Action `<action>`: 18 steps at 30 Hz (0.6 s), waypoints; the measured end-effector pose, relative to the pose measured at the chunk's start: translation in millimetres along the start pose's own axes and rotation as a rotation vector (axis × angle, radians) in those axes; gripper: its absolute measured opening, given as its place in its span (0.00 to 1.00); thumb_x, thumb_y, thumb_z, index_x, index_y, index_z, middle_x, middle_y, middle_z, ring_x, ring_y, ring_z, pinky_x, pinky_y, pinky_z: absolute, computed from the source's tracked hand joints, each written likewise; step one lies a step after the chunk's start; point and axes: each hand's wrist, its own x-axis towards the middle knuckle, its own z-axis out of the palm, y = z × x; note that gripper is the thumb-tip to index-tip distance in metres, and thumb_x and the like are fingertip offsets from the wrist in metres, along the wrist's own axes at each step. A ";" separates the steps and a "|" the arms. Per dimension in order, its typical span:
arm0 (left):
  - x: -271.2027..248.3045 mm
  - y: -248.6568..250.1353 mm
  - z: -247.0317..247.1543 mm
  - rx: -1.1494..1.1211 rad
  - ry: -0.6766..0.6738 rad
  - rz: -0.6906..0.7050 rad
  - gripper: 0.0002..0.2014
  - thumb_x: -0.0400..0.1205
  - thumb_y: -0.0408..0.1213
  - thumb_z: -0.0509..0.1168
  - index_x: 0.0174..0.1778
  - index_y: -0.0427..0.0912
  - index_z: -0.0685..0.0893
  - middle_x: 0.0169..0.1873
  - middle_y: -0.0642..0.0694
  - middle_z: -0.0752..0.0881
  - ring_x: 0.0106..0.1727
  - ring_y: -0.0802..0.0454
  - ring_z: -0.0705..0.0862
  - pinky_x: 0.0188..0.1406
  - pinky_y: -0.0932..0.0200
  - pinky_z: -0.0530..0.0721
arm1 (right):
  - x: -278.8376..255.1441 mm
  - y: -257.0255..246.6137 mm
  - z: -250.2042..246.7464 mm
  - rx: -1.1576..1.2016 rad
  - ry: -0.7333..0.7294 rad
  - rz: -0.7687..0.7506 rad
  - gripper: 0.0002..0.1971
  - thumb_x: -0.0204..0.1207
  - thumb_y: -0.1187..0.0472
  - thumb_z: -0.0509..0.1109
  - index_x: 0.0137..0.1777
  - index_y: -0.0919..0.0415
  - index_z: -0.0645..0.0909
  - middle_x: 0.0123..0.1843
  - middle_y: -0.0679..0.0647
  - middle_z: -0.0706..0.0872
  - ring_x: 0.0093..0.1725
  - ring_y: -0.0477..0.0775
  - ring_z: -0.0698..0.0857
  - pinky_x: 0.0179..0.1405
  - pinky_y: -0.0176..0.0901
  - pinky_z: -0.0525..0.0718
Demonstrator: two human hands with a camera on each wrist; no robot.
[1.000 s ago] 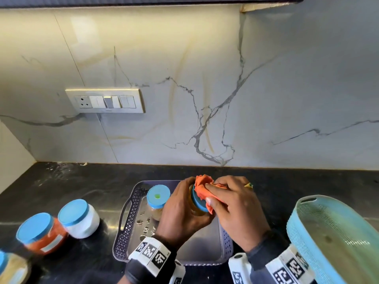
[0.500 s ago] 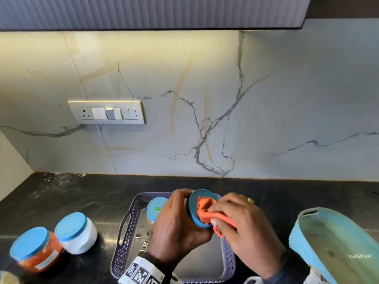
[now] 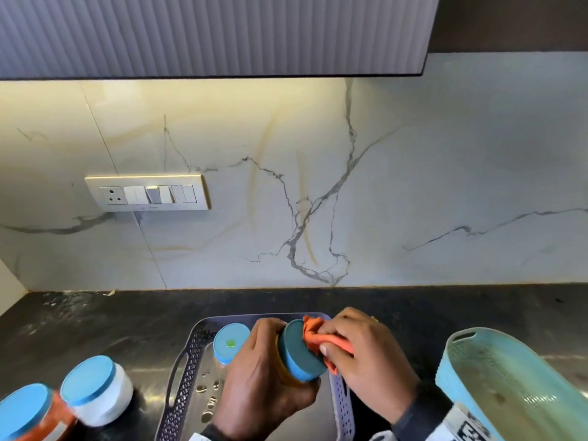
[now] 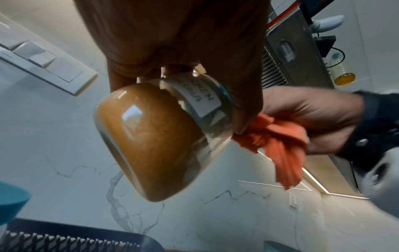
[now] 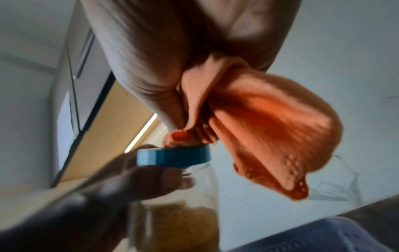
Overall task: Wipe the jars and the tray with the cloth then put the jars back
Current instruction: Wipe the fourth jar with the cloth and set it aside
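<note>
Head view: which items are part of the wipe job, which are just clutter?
In the job:
left hand gripping the brown-filled jar
right hand pressing the orange cloth on its blue lid
grey tray holding one jar
white jar, orange jar on the counter

Just lying about:
teal basket
switch panel

Veined marble backsplash [image 3: 413, 186], black countertop [image 3: 95, 319]

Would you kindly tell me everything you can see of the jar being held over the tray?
The jar is clear, seemingly glass, rounded, partly filled with brown powder, and closed with a blue lid. A white handwritten label sits near its neck. It is tilted, lifted above the grey tray. The left hand grips its body; the right hand presses the orange cloth onto the lid.
</note>
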 end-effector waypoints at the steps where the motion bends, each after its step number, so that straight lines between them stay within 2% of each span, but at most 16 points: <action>1: -0.7 2.2 4.5 0.007 -0.005 -0.007 0.33 0.56 0.60 0.77 0.55 0.55 0.76 0.43 0.60 0.85 0.47 0.57 0.82 0.37 0.87 0.70 | 4.9 0.2 2.8 -0.003 0.041 0.021 0.08 0.72 0.52 0.72 0.50 0.46 0.90 0.46 0.39 0.84 0.47 0.43 0.84 0.49 0.37 0.82; 2: -0.4 5.0 8.2 0.018 -0.001 -0.008 0.33 0.55 0.60 0.77 0.55 0.56 0.76 0.42 0.60 0.84 0.47 0.56 0.82 0.34 0.87 0.70 | 8.7 -1.6 5.3 0.008 0.068 0.030 0.08 0.73 0.52 0.73 0.50 0.46 0.90 0.46 0.40 0.84 0.47 0.43 0.84 0.49 0.37 0.83; 4: 1.0 7.2 8.2 0.012 0.009 -0.005 0.33 0.55 0.61 0.77 0.54 0.57 0.76 0.40 0.60 0.84 0.47 0.58 0.83 0.32 0.85 0.71 | 10.7 -11.1 9.3 0.052 0.058 0.009 0.09 0.76 0.53 0.73 0.55 0.45 0.90 0.50 0.39 0.84 0.51 0.41 0.83 0.51 0.28 0.80; 6: 4.2 4.3 1.5 -0.014 0.009 0.020 0.33 0.55 0.60 0.76 0.56 0.60 0.75 0.41 0.64 0.83 0.48 0.69 0.82 0.39 0.87 0.71 | 5.6 -22.7 5.7 0.085 -0.044 -0.034 0.11 0.78 0.52 0.73 0.60 0.43 0.89 0.54 0.37 0.83 0.56 0.38 0.82 0.55 0.22 0.77; 7: 5.5 0.8 -2.4 -0.016 0.010 0.023 0.34 0.54 0.61 0.75 0.56 0.61 0.74 0.41 0.67 0.82 0.49 0.76 0.80 0.40 0.88 0.71 | 2.2 -27.1 1.9 0.095 -0.097 -0.057 0.12 0.78 0.51 0.73 0.61 0.43 0.88 0.56 0.36 0.83 0.58 0.37 0.81 0.57 0.20 0.75; 8: 5.6 -2.3 -5.8 -0.010 0.015 0.006 0.34 0.53 0.62 0.74 0.56 0.61 0.74 0.42 0.70 0.82 0.49 0.79 0.79 0.37 0.87 0.73 | -1.6 -28.9 -2.3 0.101 -0.142 -0.073 0.12 0.79 0.50 0.73 0.62 0.42 0.88 0.57 0.35 0.83 0.59 0.35 0.80 0.59 0.18 0.73; 9: 5.7 -4.4 -8.2 0.004 0.026 -0.019 0.35 0.52 0.62 0.74 0.55 0.61 0.75 0.43 0.71 0.82 0.50 0.77 0.80 0.32 0.86 0.73 | -4.5 -26.9 -6.3 0.095 -0.181 -0.076 0.12 0.79 0.49 0.73 0.62 0.42 0.88 0.57 0.34 0.83 0.61 0.34 0.80 0.60 0.18 0.71; 10: 6.1 -4.9 -9.0 0.022 0.036 -0.035 0.35 0.51 0.63 0.75 0.55 0.59 0.77 0.43 0.72 0.81 0.51 0.69 0.81 0.30 0.85 0.71 | -6.2 -22.0 -9.4 0.078 -0.198 -0.071 0.12 0.79 0.48 0.73 0.61 0.41 0.88 0.56 0.32 0.82 0.61 0.33 0.79 0.60 0.19 0.72; 12: 5.6 -4.6 -4.8 0.066 0.056 -0.034 0.35 0.50 0.63 0.76 0.53 0.55 0.81 0.41 0.71 0.80 0.52 0.58 0.80 0.30 0.82 0.71 | -5.0 -10.5 -12.7 0.036 -0.161 -0.037 0.12 0.77 0.48 0.73 0.59 0.41 0.88 0.52 0.32 0.81 0.57 0.33 0.80 0.56 0.22 0.74; 13: 5.2 -2.6 -2.7 0.091 0.063 -0.014 0.34 0.51 0.63 0.75 0.52 0.53 0.83 0.40 0.70 0.80 0.52 0.56 0.80 0.35 0.79 0.74 | -1.4 -6.2 -12.4 0.024 -0.115 -0.012 0.12 0.74 0.48 0.71 0.57 0.42 0.88 0.50 0.33 0.81 0.54 0.35 0.81 0.53 0.23 0.74; 14: 4.7 0.2 -0.7 0.112 0.074 0.016 0.33 0.52 0.62 0.74 0.51 0.51 0.84 0.39 0.68 0.80 0.52 0.55 0.80 0.43 0.80 0.73 | 3.3 -2.4 -10.4 0.017 -0.063 0.004 0.12 0.73 0.49 0.70 0.55 0.44 0.89 0.48 0.34 0.81 0.51 0.37 0.82 0.51 0.26 0.75; 15: 4.4 4.0 1.7 0.116 0.085 0.043 0.32 0.53 0.61 0.75 0.50 0.50 0.85 0.39 0.66 0.82 0.50 0.56 0.80 0.47 0.83 0.71 | 7.8 -1.3 -7.8 0.017 -0.015 0.004 0.12 0.72 0.49 0.69 0.53 0.45 0.89 0.47 0.36 0.82 0.49 0.38 0.82 0.50 0.28 0.76; 18: 6.1 11.7 0.7 0.081 0.110 0.090 0.30 0.54 0.53 0.80 0.51 0.51 0.84 0.39 0.60 0.85 0.48 0.57 0.81 0.47 0.87 0.69 | 14.6 -15.3 -0.6 0.085 0.033 -0.050 0.13 0.72 0.48 0.68 0.54 0.45 0.88 0.50 0.39 0.84 0.51 0.39 0.83 0.52 0.30 0.79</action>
